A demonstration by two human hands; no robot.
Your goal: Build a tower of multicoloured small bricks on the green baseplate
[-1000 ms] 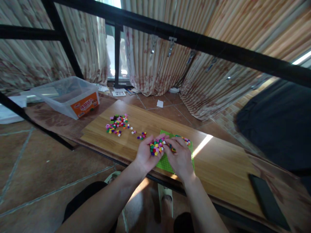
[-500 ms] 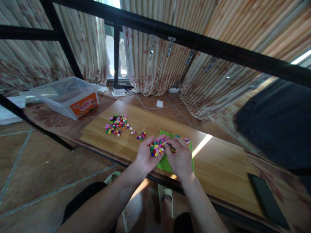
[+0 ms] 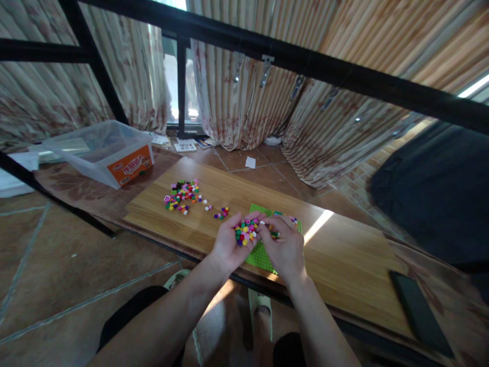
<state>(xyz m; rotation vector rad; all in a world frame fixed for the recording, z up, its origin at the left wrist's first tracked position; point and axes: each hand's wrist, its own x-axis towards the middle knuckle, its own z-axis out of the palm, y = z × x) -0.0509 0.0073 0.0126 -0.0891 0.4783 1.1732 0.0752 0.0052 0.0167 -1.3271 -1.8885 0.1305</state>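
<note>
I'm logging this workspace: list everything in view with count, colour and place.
board: one, light brown, centre
held bricks: many, multicoloured, left hand
brick pile: many, multicoloured, board's left part
brick cluster: several, multicoloured, right of pile
baseplate: one, green, under right hand
box: one, clear, orange label, left
flat object: one, black, board's right end
plastic item: one, whitish, left edge
papers: several, whitish, beyond board
curtains: several, beige, background
frame bars: several, black, top, left
clips: several, silvery, along upper bar
bulky item: one, dark, right
tiles: many, brown, floor
slippers: two, pale green, bottom centre
left hand: one, bare, centre
right hand: one, bare, centre
</note>
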